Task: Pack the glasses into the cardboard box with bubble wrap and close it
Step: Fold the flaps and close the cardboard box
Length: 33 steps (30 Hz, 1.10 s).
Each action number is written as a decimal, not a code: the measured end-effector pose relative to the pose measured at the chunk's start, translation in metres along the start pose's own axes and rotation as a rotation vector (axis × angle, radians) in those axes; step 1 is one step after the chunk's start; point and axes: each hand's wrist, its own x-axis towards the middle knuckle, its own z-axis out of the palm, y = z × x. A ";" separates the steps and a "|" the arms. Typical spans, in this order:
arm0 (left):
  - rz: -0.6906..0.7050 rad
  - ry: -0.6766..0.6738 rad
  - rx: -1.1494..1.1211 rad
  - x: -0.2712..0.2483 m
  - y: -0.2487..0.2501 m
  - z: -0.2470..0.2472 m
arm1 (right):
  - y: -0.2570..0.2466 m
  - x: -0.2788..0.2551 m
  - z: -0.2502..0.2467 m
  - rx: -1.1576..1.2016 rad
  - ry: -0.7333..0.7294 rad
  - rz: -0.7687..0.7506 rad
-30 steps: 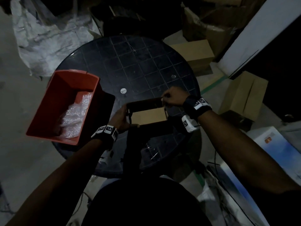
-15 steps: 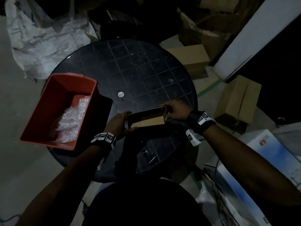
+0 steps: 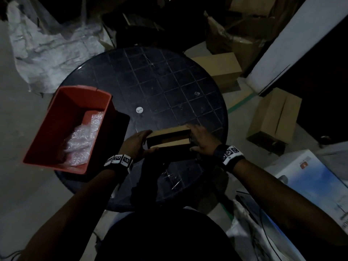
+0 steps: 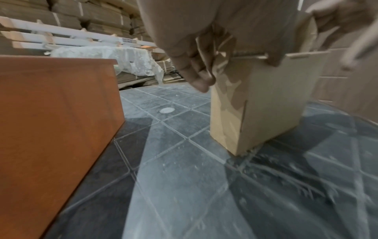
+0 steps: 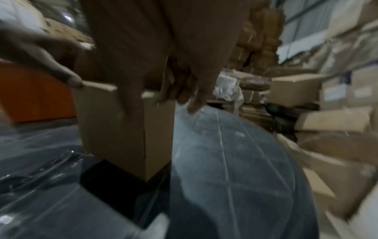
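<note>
While held — red bin (image 3: 62, 129) beside box (image 3: 169, 142)

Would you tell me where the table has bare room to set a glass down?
Bare tabletop stretches beyond the box, right of the red bin, save a small white disc. The near edge is crowded by both hands and the bin.

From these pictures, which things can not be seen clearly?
- Inside of the cardboard box: head view, too dark.
- Glasses: seen in no view.
- Under the bubble wrap in the red bin: covered.
- Right hand grip: right wrist view, blurred.
</note>
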 end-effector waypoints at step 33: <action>-0.269 -0.017 -0.571 -0.002 -0.018 0.024 | 0.003 -0.005 0.022 -0.342 0.295 -0.202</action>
